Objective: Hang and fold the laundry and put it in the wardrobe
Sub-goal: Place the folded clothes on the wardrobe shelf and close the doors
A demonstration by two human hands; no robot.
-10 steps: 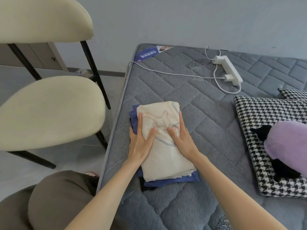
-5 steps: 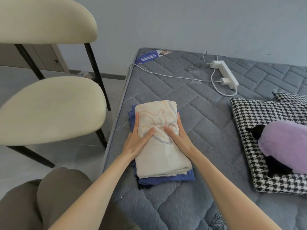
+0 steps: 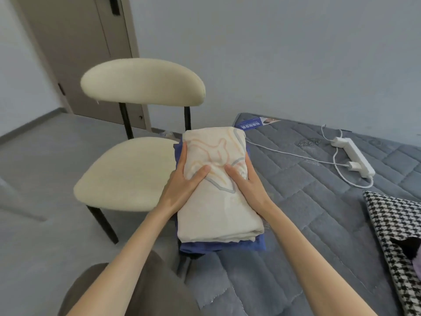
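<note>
The left hand (image 3: 182, 190) and the right hand (image 3: 248, 188) grip a folded cream cloth (image 3: 216, 215) from either side, thumbs pressed on top and fingers wrapped along its edges. The cream cloth lies on a folded blue cloth (image 3: 223, 246). The 2 pieces are held together over the left edge of the grey mattress (image 3: 307, 213), just beside a cream chair (image 3: 127, 174). A white power strip (image 3: 353, 156) lies farther back on the mattress. A checked pillow (image 3: 396, 224) sits at the right.
</note>
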